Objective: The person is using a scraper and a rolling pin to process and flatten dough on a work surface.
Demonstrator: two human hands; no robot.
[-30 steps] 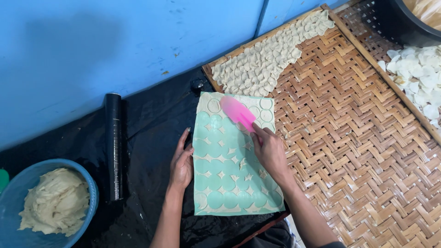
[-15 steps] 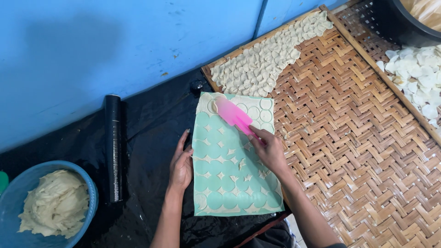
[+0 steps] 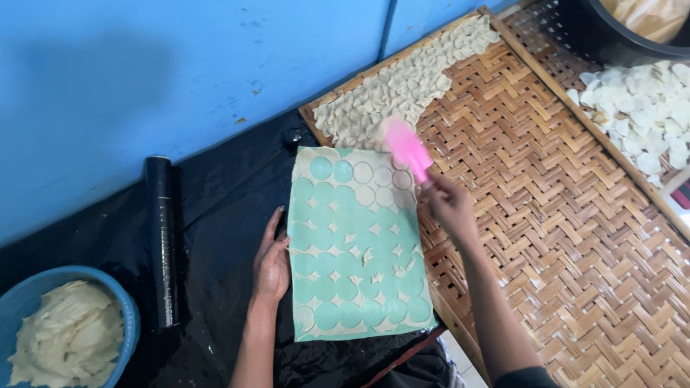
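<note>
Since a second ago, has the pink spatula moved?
Yes. The pink spatula went up and right, off the green mat onto the woven tray's edge by the dough rounds.

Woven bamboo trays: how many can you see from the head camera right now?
2. The near woven tray lies right of the green mat, with dough discs at its far corner. A second tray sits beyond it, top right, partly out of frame.

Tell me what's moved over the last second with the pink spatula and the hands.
The right hand has carried the pink spatula up off the green mat and toward the woven tray, its blade now at the edge of the pale dough discs laid there. The left hand stays flat against the mat's left edge. The black roll and blue bowl have not moved.
</note>
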